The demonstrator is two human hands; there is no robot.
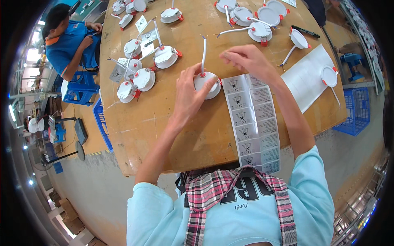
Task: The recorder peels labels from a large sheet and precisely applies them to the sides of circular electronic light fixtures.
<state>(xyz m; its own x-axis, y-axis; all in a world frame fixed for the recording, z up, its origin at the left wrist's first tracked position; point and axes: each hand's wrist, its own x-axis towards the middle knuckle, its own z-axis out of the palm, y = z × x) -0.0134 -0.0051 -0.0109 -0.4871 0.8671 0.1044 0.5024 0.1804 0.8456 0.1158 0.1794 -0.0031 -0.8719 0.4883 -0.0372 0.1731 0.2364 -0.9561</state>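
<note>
A round white recessed downlight (208,87) stands near the middle of the table with its white cable (204,55) pointing up. My left hand (190,92) is wrapped round its left and near sides, thumb laid across the top. To the right of the cable, my right hand (246,59) hovers over the table with its fingers curled together. Whatever those fingers may hold is too small to make out. Beneath my right forearm lies a sheet of silver stickers (244,119), its near end hanging over the table edge.
More downlights (145,78) with cables and small silver labels stand at left; others (259,32) cluster far right. A black marker (305,32) lies there. One downlight (328,76) rests on a white sheet (303,80). A blue crate (353,110) stands right; a seated person (74,39) is left.
</note>
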